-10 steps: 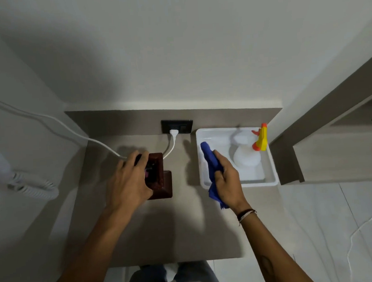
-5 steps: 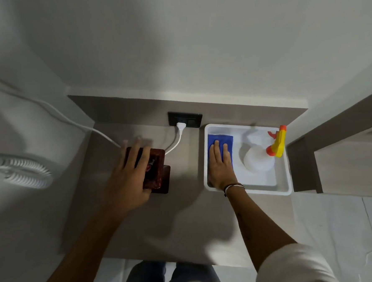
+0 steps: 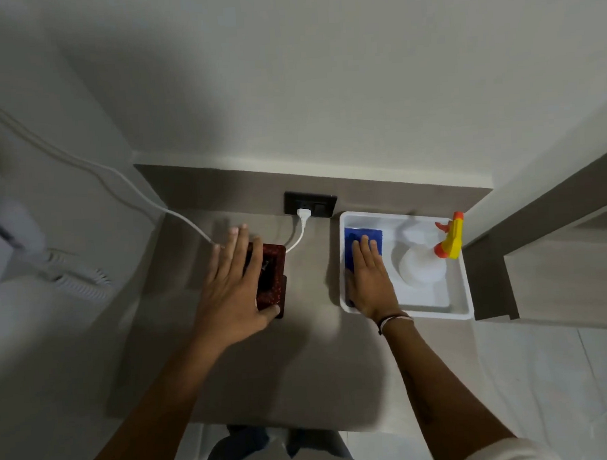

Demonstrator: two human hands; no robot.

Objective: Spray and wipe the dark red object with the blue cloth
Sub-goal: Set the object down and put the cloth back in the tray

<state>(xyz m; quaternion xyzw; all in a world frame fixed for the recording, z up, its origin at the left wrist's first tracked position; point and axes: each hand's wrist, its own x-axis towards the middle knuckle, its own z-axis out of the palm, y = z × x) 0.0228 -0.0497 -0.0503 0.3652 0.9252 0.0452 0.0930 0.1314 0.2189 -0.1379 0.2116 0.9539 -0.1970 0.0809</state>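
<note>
The right hand (image 3: 369, 279) lay flat, fingers extended, pressing the blue cloth (image 3: 363, 240) into the white tray (image 3: 406, 312); a second earlier it had carried that cloth bunched above the rim. The left hand (image 3: 233, 291), spread open, rested over the dark red object (image 3: 271, 278) on the counter (image 3: 303, 365). Wiping appeared concluded. The spray bottle (image 3: 425, 265) stood beside the cloth. The object's left half was hidden; its contents were indistinct.
</note>
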